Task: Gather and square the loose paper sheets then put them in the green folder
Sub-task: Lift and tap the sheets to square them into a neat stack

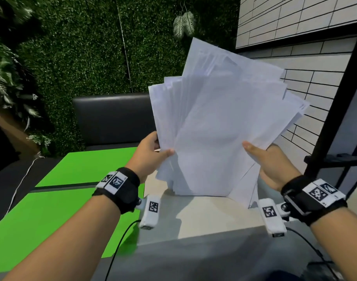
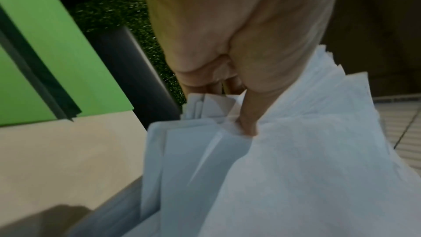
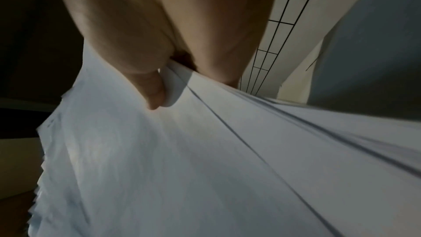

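A fanned, uneven stack of white paper sheets (image 1: pixel 220 122) stands upright, its lower edge just above the pale table (image 1: pixel 204 218). My left hand (image 1: pixel 151 153) grips the stack's left edge, thumb on the front face. My right hand (image 1: pixel 268 161) grips the right edge the same way, thumb across the front. In the left wrist view the left hand (image 2: pixel 227 71) pinches the sheets (image 2: pixel 296 168). The right wrist view has the right hand (image 3: pixel 145 64) with its thumb pressing the paper (image 3: pixel 205 168). The green folder (image 1: pixel 72 185) lies open and flat on the table to the left.
A black cushioned seat (image 1: pixel 113 118) stands behind the table, in front of a green hedge wall (image 1: pixel 82 47). A tiled wall (image 1: pixel 315 78) and a black metal frame (image 1: pixel 339 110) rise at the right. Cables (image 1: pixel 121 240) trail over the near table edge.
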A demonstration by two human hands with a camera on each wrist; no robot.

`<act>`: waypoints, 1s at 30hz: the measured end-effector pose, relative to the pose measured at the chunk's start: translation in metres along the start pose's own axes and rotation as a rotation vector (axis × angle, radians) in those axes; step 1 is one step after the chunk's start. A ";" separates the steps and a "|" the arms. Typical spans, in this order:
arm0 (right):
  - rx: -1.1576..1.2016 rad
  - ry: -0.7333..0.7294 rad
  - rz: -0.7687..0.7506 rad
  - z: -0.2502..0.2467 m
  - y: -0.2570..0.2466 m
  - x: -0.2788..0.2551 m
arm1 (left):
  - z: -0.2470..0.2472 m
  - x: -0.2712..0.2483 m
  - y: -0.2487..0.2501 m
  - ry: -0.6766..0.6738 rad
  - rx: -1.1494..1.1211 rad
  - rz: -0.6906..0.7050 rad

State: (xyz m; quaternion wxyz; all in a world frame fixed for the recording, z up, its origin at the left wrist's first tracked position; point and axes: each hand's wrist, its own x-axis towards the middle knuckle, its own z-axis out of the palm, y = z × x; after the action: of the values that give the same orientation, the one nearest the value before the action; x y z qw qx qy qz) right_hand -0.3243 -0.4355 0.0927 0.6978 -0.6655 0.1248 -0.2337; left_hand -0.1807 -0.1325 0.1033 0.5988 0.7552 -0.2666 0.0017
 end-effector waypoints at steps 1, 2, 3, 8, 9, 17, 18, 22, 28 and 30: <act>0.006 -0.004 0.003 0.001 -0.001 0.000 | -0.001 -0.001 -0.002 0.009 -0.017 -0.003; 0.012 -0.014 -0.015 0.002 -0.004 0.000 | -0.002 -0.001 -0.002 0.017 -0.028 0.002; 0.024 -0.008 -0.034 0.002 -0.007 0.001 | -0.004 0.000 0.000 0.018 -0.035 0.006; 0.037 0.008 -0.066 0.007 -0.017 0.000 | -0.008 0.005 0.018 -0.101 -0.116 0.024; 0.029 -0.010 -0.047 0.008 -0.012 -0.001 | -0.006 0.004 0.018 -0.128 -0.099 0.026; 0.026 0.049 -0.098 0.014 -0.024 0.000 | 0.006 0.010 0.035 0.016 -0.015 0.165; 0.028 0.055 -0.110 0.013 -0.026 0.002 | 0.005 0.012 0.038 0.028 -0.017 0.182; 0.040 0.041 -0.063 0.015 -0.013 0.002 | 0.008 0.011 0.026 0.033 0.025 0.137; 0.065 0.041 -0.049 0.023 -0.003 -0.005 | 0.014 0.004 0.020 0.024 0.047 0.121; 0.074 0.055 -0.092 0.021 -0.013 -0.003 | 0.013 0.009 0.032 0.044 0.001 0.155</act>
State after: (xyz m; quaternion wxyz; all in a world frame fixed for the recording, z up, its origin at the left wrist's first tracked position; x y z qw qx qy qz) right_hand -0.3184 -0.4160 0.1071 0.7067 -0.6377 0.1043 -0.2882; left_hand -0.1905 -0.1525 0.1311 0.6021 0.7326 -0.3109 0.0646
